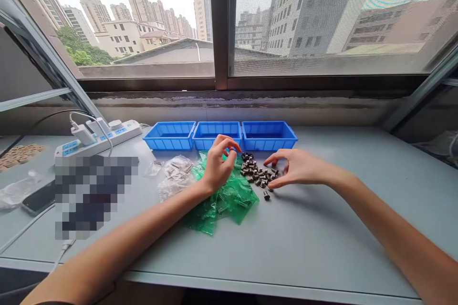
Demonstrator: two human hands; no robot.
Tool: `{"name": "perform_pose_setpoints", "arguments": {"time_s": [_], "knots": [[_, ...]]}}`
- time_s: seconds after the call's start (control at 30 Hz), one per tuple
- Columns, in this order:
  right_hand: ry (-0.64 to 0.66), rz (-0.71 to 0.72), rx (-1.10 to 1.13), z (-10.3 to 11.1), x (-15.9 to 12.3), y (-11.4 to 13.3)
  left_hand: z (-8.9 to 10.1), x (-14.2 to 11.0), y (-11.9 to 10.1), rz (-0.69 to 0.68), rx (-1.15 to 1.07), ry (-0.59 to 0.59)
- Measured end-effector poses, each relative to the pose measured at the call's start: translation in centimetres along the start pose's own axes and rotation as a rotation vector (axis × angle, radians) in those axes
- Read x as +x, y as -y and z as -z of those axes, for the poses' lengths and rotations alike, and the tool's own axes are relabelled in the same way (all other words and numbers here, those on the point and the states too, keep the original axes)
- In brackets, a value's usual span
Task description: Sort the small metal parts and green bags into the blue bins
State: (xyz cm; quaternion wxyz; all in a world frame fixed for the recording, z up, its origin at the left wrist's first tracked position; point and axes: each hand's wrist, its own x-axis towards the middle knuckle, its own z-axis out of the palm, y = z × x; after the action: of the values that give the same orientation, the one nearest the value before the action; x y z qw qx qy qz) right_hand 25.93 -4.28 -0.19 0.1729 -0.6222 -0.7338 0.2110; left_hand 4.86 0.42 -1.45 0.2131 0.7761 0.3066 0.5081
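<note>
A pile of small dark metal screws or studs (255, 171) lies on the table, with one loose piece (266, 195) just in front of it. My right hand (300, 167) reaches in from the right, thumb and fingers spread apart at the right side of the pile, with nothing visible between them. Over the green plastic bags (232, 195) is my left hand (219, 164), its fingers curled and the thumb close to the index finger. Whether something small is pinched there, I cannot make out. Clear plastic bags (177, 174) with pale contents lie left of the green ones.
Three blue bins, left (170, 143), middle (203, 144) and right (268, 144), stand in a row behind the piles. At the left are a white power strip (103, 139), a phone (39, 200) and cables. A window rises behind the table (272, 252).
</note>
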Motion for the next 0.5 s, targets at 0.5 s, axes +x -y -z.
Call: {"name": "perform_pose_setpoints", "arguments": {"time_s": [0.5], "knots": [[-0.054, -0.028, 0.299, -1.9, 0.3, 1.0, 0.1, 0.0, -0.1, 0.004, -0.007, 0.009]]}}
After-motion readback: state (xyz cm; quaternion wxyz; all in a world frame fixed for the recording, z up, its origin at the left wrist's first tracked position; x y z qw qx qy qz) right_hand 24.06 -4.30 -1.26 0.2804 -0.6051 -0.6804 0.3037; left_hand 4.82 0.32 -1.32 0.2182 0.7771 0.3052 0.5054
